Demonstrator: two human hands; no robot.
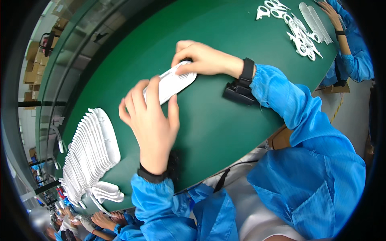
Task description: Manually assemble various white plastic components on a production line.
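Fingers and thumb of your right hand point(203, 58) are drawn narrow, pinching the far end of one white part point(173, 83). Your left hand point(150, 124) is spread wider across the near end, two fingers laid over the piece and the thumb against its lower edge, so that you hold it from both sides; the fingertips are slightly blurred. That single part sits between your two hands, tilted, above the middle of the green table point(217, 132). It is long, narrow and round-ended, smooth and plastic-looking, with a patch of fine ridges near your right thumb.

To your left lies one fanned stack point(88, 148) of curved white pieces, roughly twenty or more, overlapping too closely to count exactly; their thin edges make a ribbed row. Just beside its lower end is a small nested group point(106, 192) of shorter, rounded white pieces, several deep.

At the upper right, you have a loose cluster of ring-shaped pieces point(263, 12), perhaps ten, white, with open loops and thin arms, tangled together. Next to them lie at least two long flat strips point(307, 14), paler and slightly translucent. One co-worker's hand point(330, 15) is near the strips.
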